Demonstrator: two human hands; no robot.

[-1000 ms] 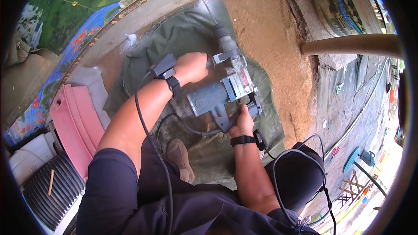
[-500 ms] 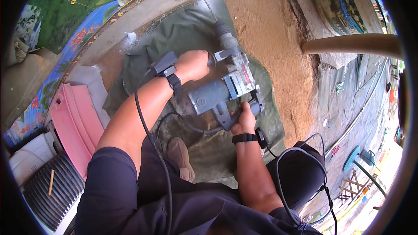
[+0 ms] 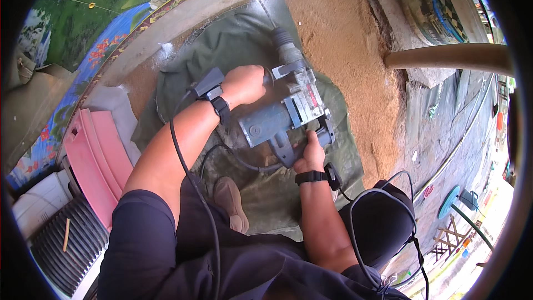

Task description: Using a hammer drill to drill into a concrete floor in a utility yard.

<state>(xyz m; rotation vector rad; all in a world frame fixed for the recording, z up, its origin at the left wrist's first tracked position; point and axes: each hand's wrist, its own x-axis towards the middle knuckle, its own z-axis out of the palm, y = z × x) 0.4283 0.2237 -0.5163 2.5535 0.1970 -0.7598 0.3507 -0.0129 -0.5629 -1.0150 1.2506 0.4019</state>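
A blue-grey rotary hammer drill (image 3: 300,97) is held between my two hands over a dark green cloth (image 3: 208,50). My left hand (image 3: 244,85) is closed round its side handle, just left of the front collar. My right hand (image 3: 312,153) grips the rear handle, and its fingers are partly hidden behind that handle. From the black chuck, a long drill bit (image 3: 265,9) points away to the low wall (image 3: 161,33), its tip in a patch of white dust. A dark power cord (image 3: 239,158) curves back from the rear handle.
Brown sandy ground (image 3: 338,39) lies right of the cloth. A pink plastic piece (image 3: 100,153) and a black ribbed object (image 3: 69,247) are at left. My shoe (image 3: 229,203) rests on the cloth. A bucket (image 3: 433,14) and a brown pole (image 3: 449,58) stand at far right.
Almost nothing differs. Both hands keep their grip on the rotary hammer, which has shifted only very slightly, and the bit still points at the same dusty spot.
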